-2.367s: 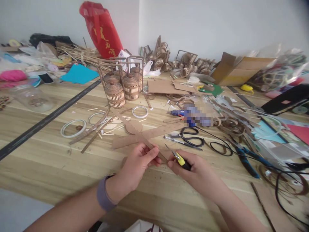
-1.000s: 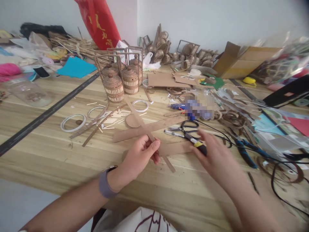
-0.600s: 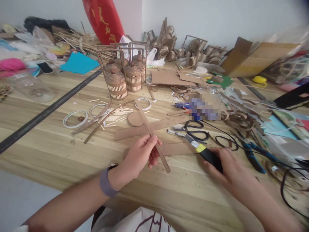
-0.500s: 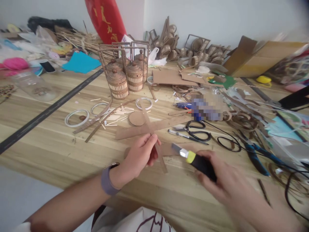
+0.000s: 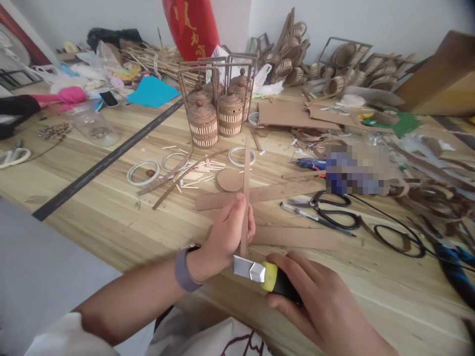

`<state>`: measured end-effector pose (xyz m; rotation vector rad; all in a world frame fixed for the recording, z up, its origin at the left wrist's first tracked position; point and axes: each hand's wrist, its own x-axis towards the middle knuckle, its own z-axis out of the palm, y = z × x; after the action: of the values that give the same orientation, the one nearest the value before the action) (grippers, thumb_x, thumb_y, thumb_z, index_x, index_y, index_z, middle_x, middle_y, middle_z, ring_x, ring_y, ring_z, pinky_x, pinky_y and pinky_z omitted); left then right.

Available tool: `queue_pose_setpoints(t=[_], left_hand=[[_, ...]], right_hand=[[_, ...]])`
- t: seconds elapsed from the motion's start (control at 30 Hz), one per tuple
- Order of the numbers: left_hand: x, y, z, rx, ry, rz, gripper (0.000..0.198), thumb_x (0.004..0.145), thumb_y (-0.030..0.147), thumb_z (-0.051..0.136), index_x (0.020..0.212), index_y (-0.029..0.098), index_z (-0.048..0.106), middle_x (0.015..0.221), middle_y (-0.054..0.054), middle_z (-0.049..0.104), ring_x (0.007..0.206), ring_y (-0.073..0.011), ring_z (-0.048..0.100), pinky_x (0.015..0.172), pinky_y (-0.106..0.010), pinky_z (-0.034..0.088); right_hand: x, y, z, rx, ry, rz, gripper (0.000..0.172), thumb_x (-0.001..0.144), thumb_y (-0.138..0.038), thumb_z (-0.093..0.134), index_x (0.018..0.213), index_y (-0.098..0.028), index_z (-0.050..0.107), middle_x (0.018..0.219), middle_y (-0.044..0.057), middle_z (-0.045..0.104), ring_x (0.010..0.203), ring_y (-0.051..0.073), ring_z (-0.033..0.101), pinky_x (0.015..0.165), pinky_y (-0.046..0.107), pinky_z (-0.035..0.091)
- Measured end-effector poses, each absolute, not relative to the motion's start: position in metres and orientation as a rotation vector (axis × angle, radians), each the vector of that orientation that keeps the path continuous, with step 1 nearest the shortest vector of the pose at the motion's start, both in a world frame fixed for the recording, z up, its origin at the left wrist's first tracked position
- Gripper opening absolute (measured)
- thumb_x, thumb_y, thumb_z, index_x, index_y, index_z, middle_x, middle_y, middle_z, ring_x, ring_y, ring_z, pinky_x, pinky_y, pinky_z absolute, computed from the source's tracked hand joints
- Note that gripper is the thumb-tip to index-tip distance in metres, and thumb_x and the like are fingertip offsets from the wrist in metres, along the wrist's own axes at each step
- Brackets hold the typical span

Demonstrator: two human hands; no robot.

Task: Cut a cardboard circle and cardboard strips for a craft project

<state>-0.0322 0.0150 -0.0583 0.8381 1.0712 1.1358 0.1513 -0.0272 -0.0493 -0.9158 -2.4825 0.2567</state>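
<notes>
My left hand (image 5: pixel 230 228) is closed around a thin, flat brown strip (image 5: pixel 246 185), thumb on one side and fingers on the other. The strip points away from me, its near end low by the wrist. In my right hand (image 5: pixel 315 296) is a utility knife (image 5: pixel 276 282) with a black and yellow handle. Its bare blade lies across the strip's near end; whether it touches, I cannot tell. Under and beyond my left hand are flat cardboard strips (image 5: pixel 293 237) and a round cardboard disc (image 5: pixel 229 180).
Scissors (image 5: pixel 339 217) and a pen (image 5: pixel 300 211) lie right of the strips. Small lidded baskets (image 5: pixel 202 126) with tall handles stand behind, near tape rings (image 5: pixel 144 173) and scattered small sticks (image 5: pixel 208 168). Pliers (image 5: pixel 451 257) lie at the right edge; a glass jar (image 5: pixel 94 126) stands left.
My right hand has brought the knife left and down to the strip's near end. The strip has turned from slanted to nearly straight ahead. The view has swung left.
</notes>
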Motion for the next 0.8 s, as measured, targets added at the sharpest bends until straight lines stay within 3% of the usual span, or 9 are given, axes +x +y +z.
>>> queue_pose_setpoints(t=[0.2, 0.8], left_hand=[[-0.0315, 0.0157, -0.059, 0.885, 1.088, 1.126, 0.063, 0.09, 0.08, 0.041, 0.061, 0.024, 0.042, 0.04, 0.006, 0.037, 0.04, -0.0105, 0.038, 0.044, -0.025, 0.031], [-0.0298, 0.0125, -0.0555, 0.824, 0.991, 1.1, 0.054, 0.092, 0.065, 0.047, 0.06, 0.023, 0.042, 0.039, 0.008, 0.036, 0.033, -0.0059, 0.028, 0.039, -0.021, 0.031]], right_hand=[[0.1483, -0.0279, -0.0448, -0.892, -2.506, 0.305, 0.039, 0.107, -0.053, 0.034, 0.111, -0.02, 0.055, 0.076, 0.002, 0.068, 0.057, 0.016, 0.067, 0.05, 0.026, 0.05], [0.1475, -0.0288, -0.044, -0.872, -2.544, 0.36, 0.039, 0.107, -0.053, 0.032, 0.111, -0.021, 0.053, 0.076, 0.001, 0.068, 0.057, 0.017, 0.067, 0.049, 0.026, 0.051]])
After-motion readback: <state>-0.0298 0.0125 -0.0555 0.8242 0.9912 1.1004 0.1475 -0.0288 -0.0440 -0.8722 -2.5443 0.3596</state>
